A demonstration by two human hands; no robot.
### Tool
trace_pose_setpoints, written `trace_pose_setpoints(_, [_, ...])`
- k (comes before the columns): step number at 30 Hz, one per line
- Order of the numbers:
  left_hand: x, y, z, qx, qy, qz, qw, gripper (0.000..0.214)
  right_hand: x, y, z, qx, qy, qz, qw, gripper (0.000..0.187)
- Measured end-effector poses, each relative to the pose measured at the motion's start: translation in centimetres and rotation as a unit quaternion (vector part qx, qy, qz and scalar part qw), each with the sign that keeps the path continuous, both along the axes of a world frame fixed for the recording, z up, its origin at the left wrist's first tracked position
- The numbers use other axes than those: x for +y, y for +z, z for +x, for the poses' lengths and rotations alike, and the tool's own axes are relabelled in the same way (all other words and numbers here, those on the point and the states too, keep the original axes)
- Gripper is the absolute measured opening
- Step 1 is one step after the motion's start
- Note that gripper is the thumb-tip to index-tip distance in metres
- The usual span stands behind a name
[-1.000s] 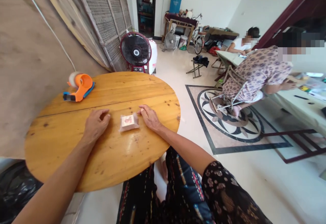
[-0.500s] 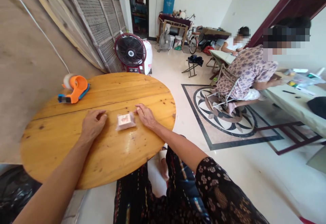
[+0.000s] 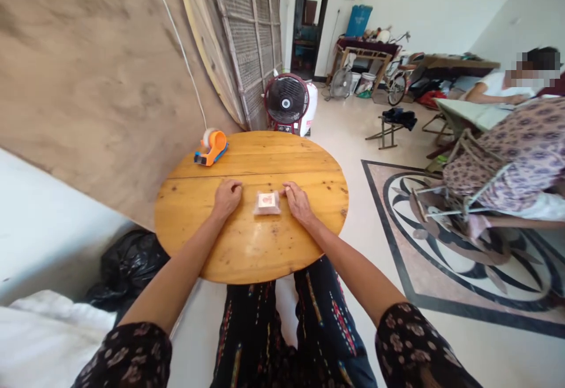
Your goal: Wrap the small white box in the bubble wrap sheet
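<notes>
A small packet in clear plastic wrap (image 3: 267, 202), pinkish inside, lies on the round wooden table (image 3: 251, 246). My left hand (image 3: 226, 197) rests on the tabletop a little to the left of it, fingers loosely curled and holding nothing. My right hand (image 3: 298, 201) lies flat on the wood just right of the packet, fingers stretched out, close to its edge. Neither hand grips the packet.
An orange tape dispenser (image 3: 212, 146) sits at the table's far left edge. A fan (image 3: 286, 102) stands behind the table. Wooden boards and a lattice panel (image 3: 247, 40) lean at left. A black bag (image 3: 130, 267) lies below. Two people sit at a table at right (image 3: 521, 141).
The view has swung left and pulled back, so the table looks smaller and more central. Both hands stay on the table beside the packet.
</notes>
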State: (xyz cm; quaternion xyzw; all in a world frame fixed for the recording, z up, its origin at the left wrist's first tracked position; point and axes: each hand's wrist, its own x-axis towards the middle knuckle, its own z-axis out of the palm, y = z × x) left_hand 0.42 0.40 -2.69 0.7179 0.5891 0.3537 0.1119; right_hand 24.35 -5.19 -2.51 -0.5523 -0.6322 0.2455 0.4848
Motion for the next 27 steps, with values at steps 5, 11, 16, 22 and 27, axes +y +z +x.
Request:
trace_pose_setpoints(5, [0.6,0.3,1.4,-0.004,0.006,0.000,1.000,0.022,0.2,-0.2,0.0,0.003,0.006,0.001,1.000,0.029])
trace_pose_setpoints(11, [0.9,0.1,1.7,-0.104,0.004,-0.027,0.994,0.022,0.1,-0.2,0.1,0.012,0.017,-0.003,1.000,0.028])
trace_pose_setpoints(16, [0.1,0.4,1.3,-0.224,-0.034,-0.075,0.971,0.029,0.1,-0.1,-0.2,0.023,0.004,0.003,1.000,0.026])
trace_pose_setpoints(22, [-1.0,2.1,1.4,-0.326,-0.150,-0.145,0.922,0.038,0.1,-0.6,-0.3,0.054,-0.002,-0.011,0.998,0.026])
trace_pose_setpoints(27, [-1.6,3.3,0.8,-0.382,-0.235,-0.220,0.866,0.041,0.2,-0.2,-0.1,0.095,0.016,-0.001,0.995,0.018])
